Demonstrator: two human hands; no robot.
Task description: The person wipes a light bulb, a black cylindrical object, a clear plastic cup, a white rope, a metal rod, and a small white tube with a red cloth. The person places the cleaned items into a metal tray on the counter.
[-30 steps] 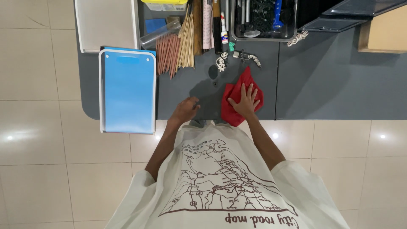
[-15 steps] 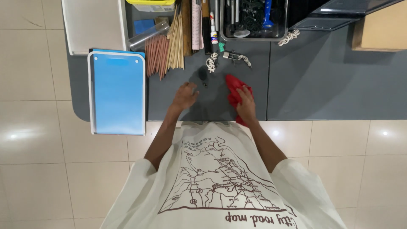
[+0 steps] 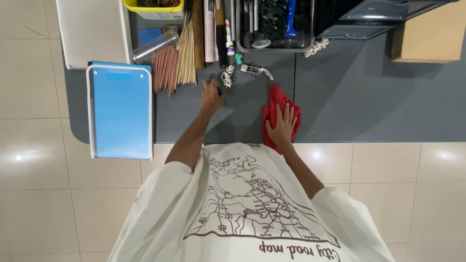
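Since then, right hand (image 3: 281, 127) spread flat on soft, light rag (image 3: 277, 104); left hand (image 3: 212, 94) reached beyond, grip unclear.

A dark grey counter (image 3: 369, 97) stands on glossy beige floor tiles (image 3: 39, 194) (light spots reflected).

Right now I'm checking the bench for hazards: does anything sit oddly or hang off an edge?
Yes. The blue board juts past the grey worktop at its near left corner, over the floor. The red cloth under the right hand laps over the front edge.
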